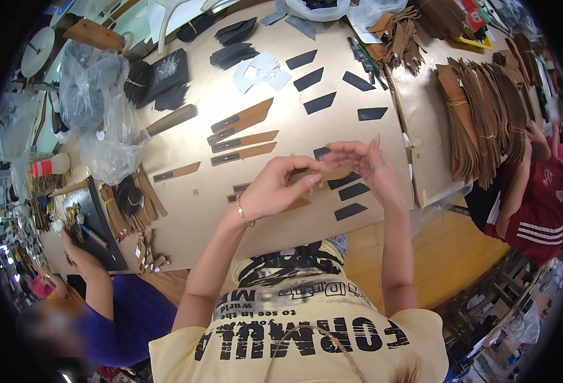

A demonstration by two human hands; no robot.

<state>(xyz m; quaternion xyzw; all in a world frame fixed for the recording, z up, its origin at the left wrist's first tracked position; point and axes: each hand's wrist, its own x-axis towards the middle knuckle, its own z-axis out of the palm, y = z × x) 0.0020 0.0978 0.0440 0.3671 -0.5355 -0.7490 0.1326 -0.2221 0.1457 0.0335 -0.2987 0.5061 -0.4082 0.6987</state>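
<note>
My left hand (280, 184) and my right hand (366, 165) are raised together over a brown worktable (186, 210). Between their fingertips they pinch a thin tan leather strip (332, 172), mostly hidden by the fingers. A bracelet sits on my left wrist and a ring on a right finger. Just beyond the hands lie tan strips with dark tips (243, 142) and dark leather pieces (352, 191) spread flat on the table.
A person in a purple top (128, 313) works at the table's left end by a black tray (96, 230). Another person in red (540, 204) sits at right near bundles of brown strips (486, 108). Plastic bags (99, 108) lie far left.
</note>
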